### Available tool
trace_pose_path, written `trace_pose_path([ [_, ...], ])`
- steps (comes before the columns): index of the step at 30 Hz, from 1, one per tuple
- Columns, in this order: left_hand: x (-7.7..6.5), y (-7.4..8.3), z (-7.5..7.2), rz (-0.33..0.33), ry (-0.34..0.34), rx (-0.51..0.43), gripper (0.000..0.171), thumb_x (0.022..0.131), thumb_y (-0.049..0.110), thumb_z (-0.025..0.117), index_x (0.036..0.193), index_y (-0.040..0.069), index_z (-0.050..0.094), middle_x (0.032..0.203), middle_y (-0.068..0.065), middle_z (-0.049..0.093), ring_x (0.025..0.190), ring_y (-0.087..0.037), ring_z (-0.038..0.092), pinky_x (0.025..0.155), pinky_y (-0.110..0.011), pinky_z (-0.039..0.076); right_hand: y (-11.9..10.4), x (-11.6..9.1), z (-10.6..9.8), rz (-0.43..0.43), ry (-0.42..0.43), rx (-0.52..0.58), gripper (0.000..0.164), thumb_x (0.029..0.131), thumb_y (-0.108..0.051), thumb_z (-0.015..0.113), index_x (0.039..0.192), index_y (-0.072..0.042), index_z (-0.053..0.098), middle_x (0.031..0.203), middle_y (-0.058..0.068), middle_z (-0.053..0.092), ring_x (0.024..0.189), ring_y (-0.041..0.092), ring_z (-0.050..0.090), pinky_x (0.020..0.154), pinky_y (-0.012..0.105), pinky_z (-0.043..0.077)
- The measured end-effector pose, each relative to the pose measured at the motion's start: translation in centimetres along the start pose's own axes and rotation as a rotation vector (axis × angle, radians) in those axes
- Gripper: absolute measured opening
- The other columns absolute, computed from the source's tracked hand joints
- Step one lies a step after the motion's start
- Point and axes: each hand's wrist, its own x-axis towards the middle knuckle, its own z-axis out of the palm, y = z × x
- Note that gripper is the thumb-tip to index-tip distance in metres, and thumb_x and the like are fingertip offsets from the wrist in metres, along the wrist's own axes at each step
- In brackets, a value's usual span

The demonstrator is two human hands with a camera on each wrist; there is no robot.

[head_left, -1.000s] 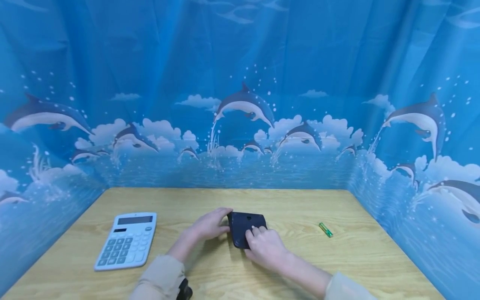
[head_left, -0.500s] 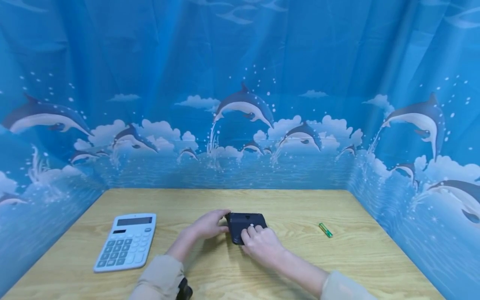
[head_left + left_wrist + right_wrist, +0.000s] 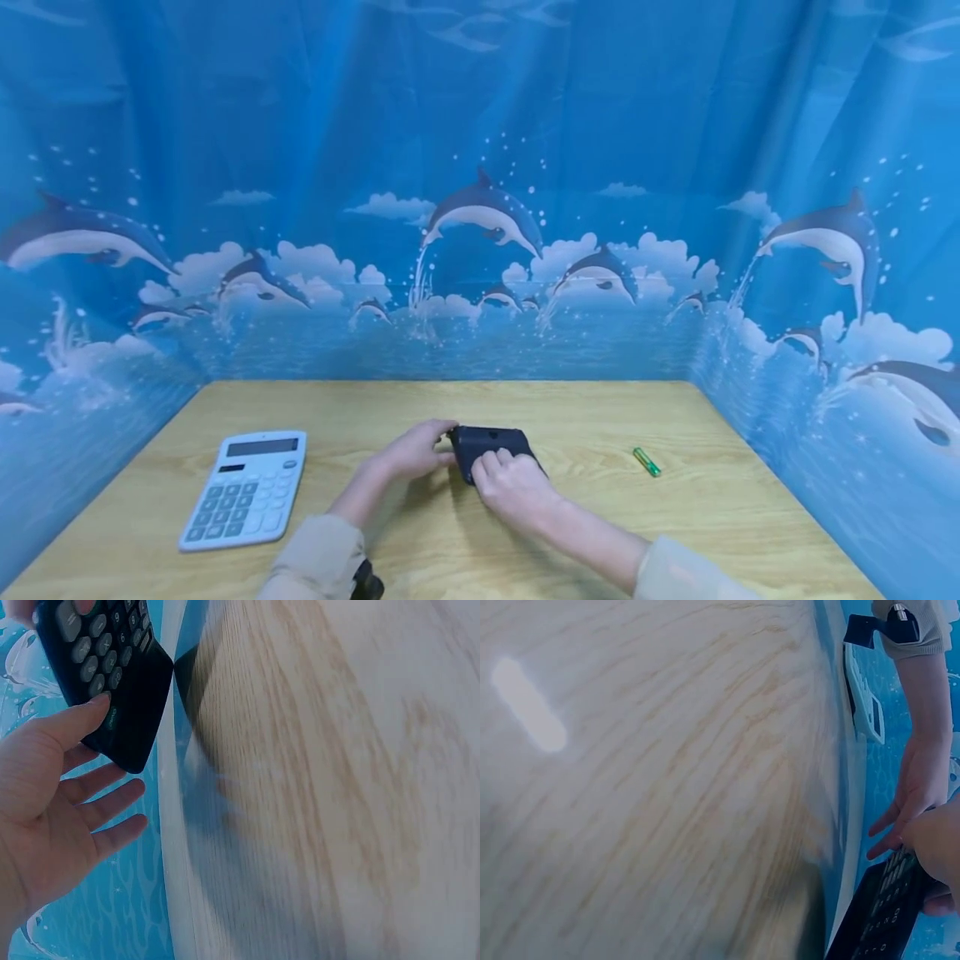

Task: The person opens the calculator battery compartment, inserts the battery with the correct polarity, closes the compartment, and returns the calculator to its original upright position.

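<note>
A black calculator (image 3: 468, 446) is held tilted over the table, its back toward the head view. Its keys (image 3: 105, 656) face the left wrist camera. My left hand (image 3: 415, 450) pinches its left end, thumb on the key side and index finger behind, while the other fingers (image 3: 112, 832) stretch out loosely. My right hand (image 3: 513, 492) grips the near edge, fingers bent against the back and covering part of it. In the right wrist view, the right hand (image 3: 939, 844) covers part of the calculator's keyed face.
A white calculator (image 3: 243, 492) lies face up on the wooden table (image 3: 360, 408) at the left. Over on the right lies a green battery (image 3: 647, 462). A blue dolphin-print curtain (image 3: 337, 150) encloses the table's back and sides.
The black calculator has tipped, so its back looks shorter in the head view. My right hand has slid slightly left along it; the left hand keeps its hold.
</note>
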Motion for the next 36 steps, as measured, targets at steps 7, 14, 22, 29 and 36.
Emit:
trace_pose_path([
  [7, 0.3, -0.1, 0.1, -0.018, 0.058, -0.074, 0.052, 0.084, 0.017, 0.066, 0.129, -0.004, 0.049, 0.121, -0.021, 0.056, 0.105, -0.035, 0.055, 0.09, -0.047, 0.046, 0.7, 0.6, -0.2, 0.042, 0.119, -0.011, 0.037, 0.091, -0.006, 0.026, 0.079, -0.003, 0.061, 0.068, 0.005, 0.055, 0.053, 0.014, 0.05, 0.036, 0.024, 0.041],
  [14, 0.6, 0.3, 0.1, 0.004, 0.141, -0.097, 0.045, 0.081, 0.01, 0.065, 0.121, -0.006, 0.054, 0.112, -0.021, 0.06, 0.096, -0.032, 0.059, 0.084, -0.043, 0.05, 1.8, 1.2, -0.4, 0.084, 0.172, -0.003, 0.031, 0.091, -0.007, 0.032, 0.077, -0.002, 0.059, 0.067, 0.006, 0.056, 0.056, 0.017, 0.056, 0.042, 0.027, 0.047],
  [22, 0.4, 0.2, -0.1, -0.072, 0.262, -0.145, 0.055, 0.083, 0.018, 0.067, 0.128, -0.007, 0.047, 0.113, -0.022, 0.058, 0.097, -0.033, 0.057, 0.083, -0.045, 0.049, 3.4, 1.3, -0.2, 0.234, 0.189, 0.176, 0.014, 0.074, -0.014, 0.071, 0.079, -0.004, 0.061, 0.07, 0.006, 0.064, 0.056, 0.017, 0.061, 0.042, 0.027, 0.05],
  [29, 0.6, 0.0, -0.2, -0.136, 0.298, -0.218, 0.062, 0.085, 0.02, 0.066, 0.134, -0.007, 0.038, 0.106, -0.02, 0.06, 0.092, -0.031, 0.06, 0.078, -0.041, 0.052, 5.1, 1.1, 0.4, 0.46, 0.191, 0.369, 0.013, 0.074, -0.014, 0.075, 0.078, -0.007, 0.065, 0.068, 0.005, 0.065, 0.053, 0.019, 0.06, 0.037, 0.028, 0.044],
  [36, 0.4, 0.0, 0.5, -0.208, 0.25, -0.246, 0.057, 0.086, 0.023, 0.065, 0.127, -0.01, 0.045, 0.101, -0.019, 0.062, 0.092, -0.032, 0.06, 0.08, -0.042, 0.052, 5.8, 0.2, 0.6, 0.724, 0.115, 0.554, 0.015, 0.081, -0.017, 0.069, 0.072, -0.009, 0.062, 0.064, 0.001, 0.061, 0.049, 0.013, 0.051, 0.041, 0.026, 0.038],
])
